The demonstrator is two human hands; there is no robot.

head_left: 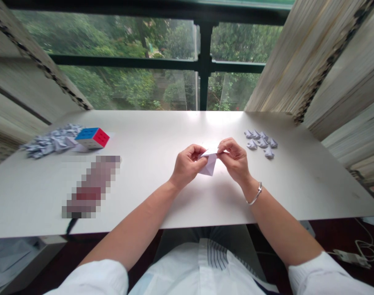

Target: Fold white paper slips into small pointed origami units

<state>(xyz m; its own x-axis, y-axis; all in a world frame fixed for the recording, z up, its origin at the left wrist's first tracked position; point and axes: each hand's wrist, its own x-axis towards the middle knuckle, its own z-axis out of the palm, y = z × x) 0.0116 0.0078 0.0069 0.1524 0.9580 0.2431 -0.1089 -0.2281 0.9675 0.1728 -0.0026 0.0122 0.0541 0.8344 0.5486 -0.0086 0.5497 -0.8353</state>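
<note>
A small folded piece of white paper (209,167) is held up above the table's middle, between both hands. My left hand (190,165) pinches its left side between thumb and fingers. At the upper right corner, my right hand (234,159) has the paper between thumb and fingertips; a silver bracelet (259,192) circles that wrist. One flap lies across the top of the paper, and a creased part hangs below it. Several small folded paper pieces (262,142) sit grouped on the table to the right of my right hand.
A white table (138,196) stands before a green-framed window. At its left back lie a heap of folded papers (53,139) and a puzzle cube (93,138) on a sheet. A blurred-out flat object (91,188) with a dark strap lies nearer. Curtains (275,61) flank the window.
</note>
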